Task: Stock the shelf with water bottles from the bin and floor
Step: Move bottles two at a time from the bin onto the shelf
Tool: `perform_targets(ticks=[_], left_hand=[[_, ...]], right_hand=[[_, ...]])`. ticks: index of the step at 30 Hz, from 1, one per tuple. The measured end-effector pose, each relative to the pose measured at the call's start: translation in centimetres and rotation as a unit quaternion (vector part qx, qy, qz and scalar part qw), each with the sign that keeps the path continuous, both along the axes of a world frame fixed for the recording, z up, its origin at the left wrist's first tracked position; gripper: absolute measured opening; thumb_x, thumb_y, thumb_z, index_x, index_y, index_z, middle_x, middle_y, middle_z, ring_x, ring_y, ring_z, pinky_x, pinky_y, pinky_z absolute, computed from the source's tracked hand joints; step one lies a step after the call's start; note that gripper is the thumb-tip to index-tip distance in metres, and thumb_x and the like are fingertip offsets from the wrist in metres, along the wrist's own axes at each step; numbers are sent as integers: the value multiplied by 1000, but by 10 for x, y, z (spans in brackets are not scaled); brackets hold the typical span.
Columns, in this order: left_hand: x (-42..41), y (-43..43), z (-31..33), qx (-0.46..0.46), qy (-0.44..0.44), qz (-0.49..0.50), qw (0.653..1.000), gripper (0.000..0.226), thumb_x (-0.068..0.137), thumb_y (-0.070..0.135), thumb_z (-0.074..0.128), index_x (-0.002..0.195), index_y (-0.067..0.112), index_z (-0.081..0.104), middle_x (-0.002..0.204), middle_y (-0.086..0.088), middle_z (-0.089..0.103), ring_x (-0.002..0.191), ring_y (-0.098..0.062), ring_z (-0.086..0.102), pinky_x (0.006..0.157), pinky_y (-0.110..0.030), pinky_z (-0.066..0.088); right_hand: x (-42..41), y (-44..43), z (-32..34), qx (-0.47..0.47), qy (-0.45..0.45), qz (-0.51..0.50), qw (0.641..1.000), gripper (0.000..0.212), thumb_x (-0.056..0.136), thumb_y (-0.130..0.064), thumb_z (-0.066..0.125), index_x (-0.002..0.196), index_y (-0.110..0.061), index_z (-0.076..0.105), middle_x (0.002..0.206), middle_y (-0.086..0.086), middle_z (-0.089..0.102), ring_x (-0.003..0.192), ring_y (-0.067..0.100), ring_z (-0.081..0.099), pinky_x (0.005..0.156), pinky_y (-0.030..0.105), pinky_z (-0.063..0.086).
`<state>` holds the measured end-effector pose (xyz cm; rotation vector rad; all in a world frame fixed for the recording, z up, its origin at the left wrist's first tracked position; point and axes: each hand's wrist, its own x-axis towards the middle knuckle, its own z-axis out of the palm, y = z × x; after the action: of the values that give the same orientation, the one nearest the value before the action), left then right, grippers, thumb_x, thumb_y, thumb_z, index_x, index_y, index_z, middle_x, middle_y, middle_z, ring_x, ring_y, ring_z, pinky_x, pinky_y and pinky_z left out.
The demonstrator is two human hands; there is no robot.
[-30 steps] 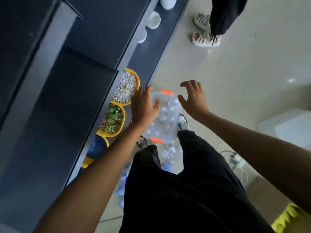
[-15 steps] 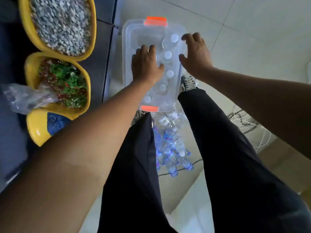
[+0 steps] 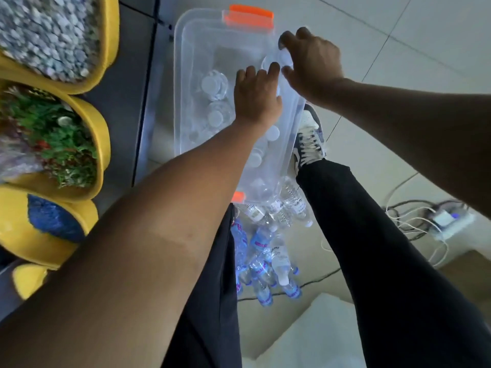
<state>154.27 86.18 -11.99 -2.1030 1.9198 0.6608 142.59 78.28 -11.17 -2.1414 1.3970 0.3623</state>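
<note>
A clear plastic bin [image 3: 186, 75] with orange latches stands on the floor and holds several upright water bottles [image 3: 215, 86] with white caps. My right hand [image 3: 313, 67] is inside the bin's right side, its fingers curled around the top of one bottle [image 3: 275, 61]. My left hand [image 3: 256, 99] is palm down over the bottles just beside it, fingertips touching that same bottle top; what is under the palm is hidden. More bottles [image 3: 263, 261] with blue labels lie in a heap on the floor between my legs.
The dark shelf edge [image 3: 138, 102] runs along the bin's left. Yellow bowls of gravel [image 3: 47, 35], green plants [image 3: 58, 139] and blue material [image 3: 53, 221] sit on it. My shoe [image 3: 309, 139] is against the bin's right wall. A power strip with cables [image 3: 446, 221] lies at the right.
I have bent closer to the bin. Both hands have gone down into it and come together, the right hand closing on a bottle top.
</note>
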Motion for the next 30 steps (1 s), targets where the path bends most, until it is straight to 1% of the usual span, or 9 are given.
perform_targets(ticks=[4, 7, 10, 14, 18, 20, 23, 27, 30], left_hand=[[2, -4, 9, 18, 2, 38, 999, 45, 95, 27, 58, 138, 12, 50, 113, -12, 71, 109, -33, 61, 100, -39, 36], [4, -5, 24, 7, 13, 56, 998, 42, 94, 29, 59, 133, 14, 53, 108, -10, 72, 106, -33, 61, 98, -40, 36], [5, -7, 49, -12, 29, 67, 997, 40, 93, 30, 61, 129, 13, 55, 105, -9, 72, 104, -33, 61, 95, -40, 36], [11, -8, 96, -42, 52, 101, 993, 40, 93, 32, 63, 127, 12, 57, 106, -8, 72, 105, -32, 62, 97, -40, 37], [21, -14, 175, -106, 85, 154, 979, 33, 88, 30, 66, 114, 10, 62, 105, -7, 74, 100, -35, 63, 90, -39, 38], [22, -20, 223, -146, 110, 179, 967, 27, 84, 26, 68, 105, 9, 63, 99, -8, 75, 95, -37, 64, 85, -40, 40], [23, -27, 301, -203, 150, 212, 944, 21, 78, 23, 69, 93, 10, 64, 88, -10, 74, 85, -41, 64, 77, -41, 43], [31, -33, 413, -261, 190, 239, 916, 23, 75, 29, 67, 89, 11, 65, 85, -9, 72, 81, -38, 62, 68, -41, 47], [39, -32, 493, -310, 215, 250, 892, 21, 74, 26, 68, 88, 11, 64, 84, -6, 70, 80, -32, 62, 63, -36, 41]], right_hand=[[0, -9, 6, 23, -19, -15, 999, 36, 91, -18, 58, 127, -16, 57, 116, 17, 62, 97, 42, 63, 78, 40, 44], [-2, -9, 22, 27, -35, -38, 998, 37, 89, -18, 59, 125, -16, 58, 113, 17, 62, 95, 39, 61, 73, 35, 37], [-4, -10, 49, 30, -56, -63, 996, 36, 85, -21, 61, 121, -17, 59, 110, 15, 61, 92, 37, 59, 71, 34, 33], [-6, -8, 97, 21, -93, -78, 992, 33, 82, -22, 63, 114, -16, 60, 103, 14, 61, 85, 36, 57, 68, 33, 34], [-4, -11, 175, -7, -153, -110, 982, 32, 79, -25, 64, 110, -17, 64, 92, 7, 58, 75, 30, 49, 65, 31, 34], [-5, -12, 218, -29, -184, -114, 976, 33, 78, -27, 65, 109, -17, 65, 88, 5, 57, 72, 30, 51, 63, 32, 37], [-5, -12, 291, -55, -218, -106, 969, 33, 76, -28, 67, 107, -16, 67, 87, 7, 62, 72, 32, 58, 62, 37, 48], [-4, -17, 407, -96, -265, -82, 956, 34, 73, -31, 61, 103, -16, 67, 84, 6, 62, 69, 33, 59, 61, 43, 53], [-1, -23, 492, -138, -306, -59, 940, 34, 73, -30, 63, 103, -14, 69, 80, 3, 58, 66, 30, 57, 60, 43, 52]])
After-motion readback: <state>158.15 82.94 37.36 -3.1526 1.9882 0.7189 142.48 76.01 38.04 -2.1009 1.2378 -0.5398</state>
